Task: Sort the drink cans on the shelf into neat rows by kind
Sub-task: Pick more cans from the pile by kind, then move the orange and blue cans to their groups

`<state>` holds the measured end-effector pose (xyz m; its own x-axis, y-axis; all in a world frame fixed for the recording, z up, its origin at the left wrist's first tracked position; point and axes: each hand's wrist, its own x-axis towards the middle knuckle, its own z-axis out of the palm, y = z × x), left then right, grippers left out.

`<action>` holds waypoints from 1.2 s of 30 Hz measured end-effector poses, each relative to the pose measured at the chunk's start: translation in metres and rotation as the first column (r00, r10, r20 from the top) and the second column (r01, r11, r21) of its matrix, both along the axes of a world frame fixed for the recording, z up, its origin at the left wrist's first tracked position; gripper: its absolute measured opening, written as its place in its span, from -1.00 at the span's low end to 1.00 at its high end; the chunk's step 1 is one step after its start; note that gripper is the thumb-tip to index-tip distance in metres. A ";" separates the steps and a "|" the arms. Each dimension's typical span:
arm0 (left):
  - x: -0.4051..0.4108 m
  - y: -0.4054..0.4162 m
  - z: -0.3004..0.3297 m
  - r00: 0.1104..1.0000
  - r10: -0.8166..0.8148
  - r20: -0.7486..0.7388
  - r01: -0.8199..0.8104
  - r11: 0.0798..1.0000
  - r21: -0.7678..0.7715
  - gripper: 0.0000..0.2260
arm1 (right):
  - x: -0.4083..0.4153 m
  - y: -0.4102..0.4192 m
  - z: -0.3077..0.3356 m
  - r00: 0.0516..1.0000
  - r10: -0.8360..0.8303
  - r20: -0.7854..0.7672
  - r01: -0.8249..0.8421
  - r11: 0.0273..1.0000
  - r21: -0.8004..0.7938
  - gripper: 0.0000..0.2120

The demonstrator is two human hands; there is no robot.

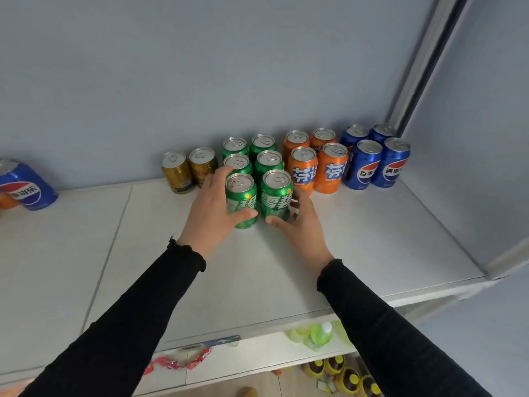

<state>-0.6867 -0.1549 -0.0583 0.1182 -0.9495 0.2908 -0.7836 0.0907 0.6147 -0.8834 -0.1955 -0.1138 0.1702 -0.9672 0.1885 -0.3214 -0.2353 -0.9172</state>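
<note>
Cans stand in rows at the back of the white shelf (372, 239). Two gold cans (179, 173) are on the left, then several green cans in two columns, several orange cans (303, 167) and several blue cans (363, 164). My left hand (211, 207) curls round the front left green can (240, 200), thumb across its front. My right hand (300, 222) holds the front right green can (277, 193), thumb in front and fingers at its right side. Both front cans stand upright on the shelf.
A blue can (27, 186) stands tilted at the far left edge, with something orange beside it. The grey wall is behind and a side panel (469, 167) closes the right. Lower shelves hold a green bottle (320, 335), dark bottles and red wrappers.
</note>
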 end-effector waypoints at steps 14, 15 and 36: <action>0.054 0.173 -0.019 0.915 0.266 0.304 -0.299 0.952 0.068 -0.53 | 0.034 0.104 0.001 0.852 0.160 -0.499 -0.342 0.892 -0.297 -0.58; 0.065 0.184 -0.018 0.906 0.291 0.308 -0.325 0.943 0.066 -0.53 | 0.048 0.113 0.002 0.843 0.177 -0.509 -0.368 0.879 -0.303 -0.58; 0.417 0.438 -0.008 0.773 0.510 0.376 -0.558 0.829 0.022 -0.52 | 0.440 0.312 0.026 0.752 0.350 -0.558 -0.574 0.765 -0.292 -0.53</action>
<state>-0.2700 0.2835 -0.0666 0.5341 -0.7932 0.2925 -0.8413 -0.4643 0.2769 -0.4438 0.1169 -0.0875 0.7439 -0.5788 0.3339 -0.4047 -0.7879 -0.4641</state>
